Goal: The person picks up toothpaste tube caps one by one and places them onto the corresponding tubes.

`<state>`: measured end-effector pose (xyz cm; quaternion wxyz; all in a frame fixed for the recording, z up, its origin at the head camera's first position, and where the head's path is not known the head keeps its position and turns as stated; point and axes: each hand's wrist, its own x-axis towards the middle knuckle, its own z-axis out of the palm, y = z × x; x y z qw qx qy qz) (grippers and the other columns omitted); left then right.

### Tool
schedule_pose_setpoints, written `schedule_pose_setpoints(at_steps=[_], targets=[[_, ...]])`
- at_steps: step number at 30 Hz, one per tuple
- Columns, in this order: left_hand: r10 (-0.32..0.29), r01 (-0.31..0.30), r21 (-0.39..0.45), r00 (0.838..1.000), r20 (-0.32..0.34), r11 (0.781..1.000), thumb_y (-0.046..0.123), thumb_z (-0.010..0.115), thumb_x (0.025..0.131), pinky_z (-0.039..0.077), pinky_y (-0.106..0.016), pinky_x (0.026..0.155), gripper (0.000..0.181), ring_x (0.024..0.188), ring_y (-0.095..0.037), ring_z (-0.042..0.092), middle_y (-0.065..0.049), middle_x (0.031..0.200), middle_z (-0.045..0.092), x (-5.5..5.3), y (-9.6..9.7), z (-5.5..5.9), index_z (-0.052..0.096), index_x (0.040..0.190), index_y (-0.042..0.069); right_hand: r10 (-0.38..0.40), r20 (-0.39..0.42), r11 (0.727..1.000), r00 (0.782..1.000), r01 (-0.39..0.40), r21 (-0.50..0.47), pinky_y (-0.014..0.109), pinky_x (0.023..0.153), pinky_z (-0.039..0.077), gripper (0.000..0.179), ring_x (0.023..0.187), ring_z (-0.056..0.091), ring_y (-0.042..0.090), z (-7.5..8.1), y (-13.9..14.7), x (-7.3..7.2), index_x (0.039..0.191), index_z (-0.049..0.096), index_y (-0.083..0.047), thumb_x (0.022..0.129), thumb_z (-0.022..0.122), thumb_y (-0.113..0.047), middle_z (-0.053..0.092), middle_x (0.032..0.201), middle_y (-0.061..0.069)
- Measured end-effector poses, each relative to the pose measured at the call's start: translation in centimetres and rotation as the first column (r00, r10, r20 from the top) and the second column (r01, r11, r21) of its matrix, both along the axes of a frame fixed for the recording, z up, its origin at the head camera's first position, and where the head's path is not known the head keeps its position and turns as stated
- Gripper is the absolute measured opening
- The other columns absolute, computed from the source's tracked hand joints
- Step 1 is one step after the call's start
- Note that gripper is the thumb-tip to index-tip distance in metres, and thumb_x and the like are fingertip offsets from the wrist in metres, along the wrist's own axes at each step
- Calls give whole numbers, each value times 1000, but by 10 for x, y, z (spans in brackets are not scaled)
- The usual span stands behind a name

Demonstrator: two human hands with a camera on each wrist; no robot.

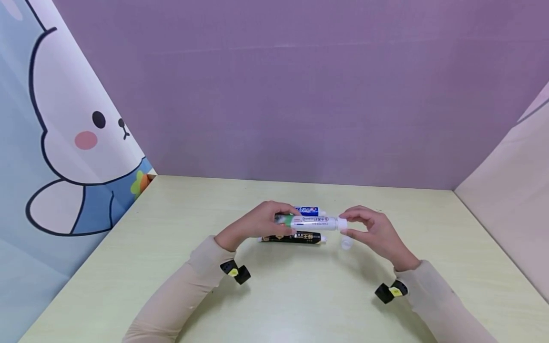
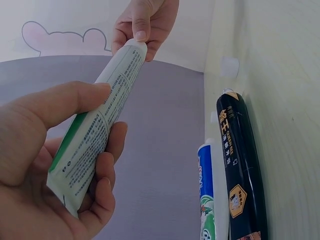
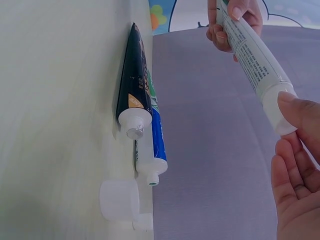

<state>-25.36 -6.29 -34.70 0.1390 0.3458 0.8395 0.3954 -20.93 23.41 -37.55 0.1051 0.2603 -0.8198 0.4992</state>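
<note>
Above the table, my left hand [image 1: 267,219] grips a white and green toothpaste tube [image 1: 315,223], thumb on one side and curled fingers on the other. The tube lies roughly level. At its right end, my right hand [image 1: 379,233] pinches the white cap [image 3: 278,107] between thumb and fingers; the cap sits on the tube's end. Beneath them lies a black toothpaste tube [image 2: 242,160], its bare nozzle [image 3: 135,131] showing. Behind that is a blue, white and green toothpaste tube [image 3: 158,132], also with its nozzle uncovered. In the head view my left hand and the held tube partly cover both.
A loose white cap [image 3: 119,200] stands on the table [image 1: 283,295] near the tubes' nozzle ends. A second white cap [image 3: 143,221] shows behind it. A purple panel [image 1: 300,95] rises along the back edge, with a cartoon-printed sheet [image 1: 81,166] at left.
</note>
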Motion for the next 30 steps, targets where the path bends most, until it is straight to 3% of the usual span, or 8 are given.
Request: schedule_pose_setpoints(at_steps=[11,14,18,24,30], targets=[[14,-14,3,1000,-4,1000,14,71,83,47,-23,60,35,87,-16,55,-7,122,60,-1,2,0,64,118,12,6,-12,1000,1000,-6,7,20,83,48,27,90,60,7,-1,1,-3,104,69,-1,78,74,0,66,104,10],[17,-17,-1,1000,-23,1000,14,72,83,47,-23,61,36,86,-16,56,-8,122,60,-1,4,0,64,118,11,2,-2,1000,1000,-2,6,21,83,48,26,89,61,7,-1,2,-4,104,68,1,79,73,0,67,103,5],[20,-20,-4,999,-42,1000,14,72,83,47,-22,61,36,86,-16,56,-8,122,60,-1,5,-1,64,118,11,-18,37,1000,999,17,6,22,82,49,25,86,61,8,0,3,-4,104,68,0,79,73,-2,67,101,-1],[26,-25,7,999,-47,1000,13,73,83,47,-22,61,36,86,-16,55,-8,121,61,-2,5,-2,64,117,11,-41,79,997,996,36,65,22,72,48,21,80,58,8,1,3,-6,103,70,-4,83,71,-9,68,96,2],[21,-20,16,997,-74,1000,13,73,83,48,-23,61,35,85,-15,56,-8,120,61,-2,6,-2,64,117,12,-37,165,998,986,28,55,23,66,47,18,79,59,11,1,6,-9,103,69,-4,87,67,-14,69,98,5]])
